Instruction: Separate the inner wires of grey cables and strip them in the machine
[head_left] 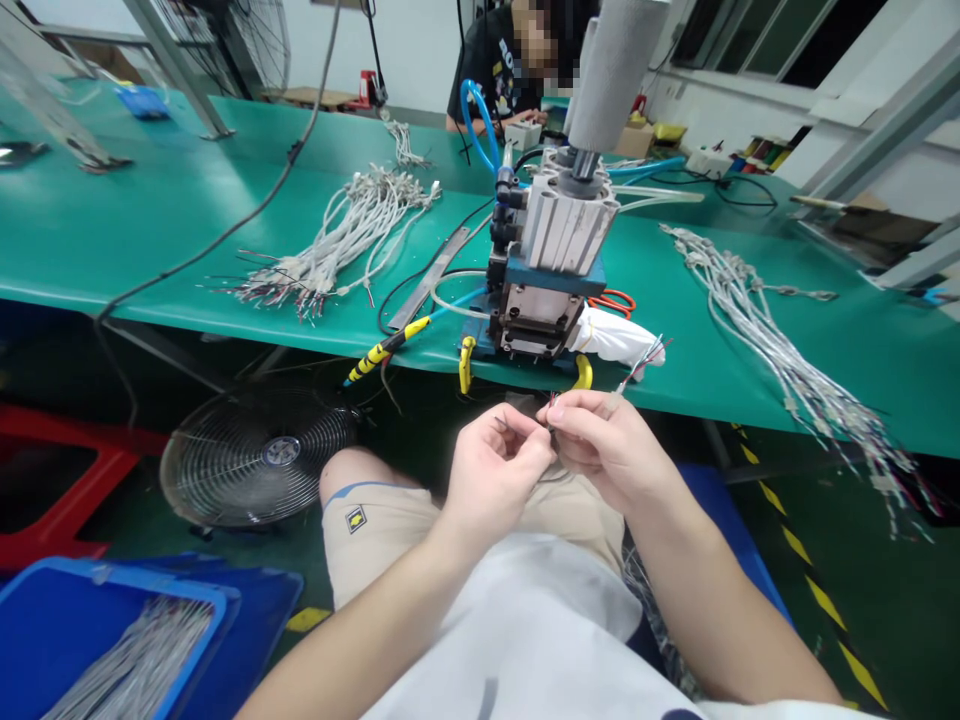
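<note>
My left hand [495, 470] and my right hand [604, 440] meet over my lap, just below the green table's front edge. Both pinch the thin coloured wires [637, 365] at the end of a white cable. The stripped tips fan out up and to the right of my right hand. My left fingertips are pressed on the wire ends between the two hands. A small pneumatic press machine [551, 270] with a blue base stands on the table right above my hands.
Bundles of white cables lie on the green table [112, 240] at the left [337, 240] and right [772, 340]. A floor fan [259, 455] sits below left, and a blue bin [112, 640] holds more cables. Another person [517, 60] works across the table.
</note>
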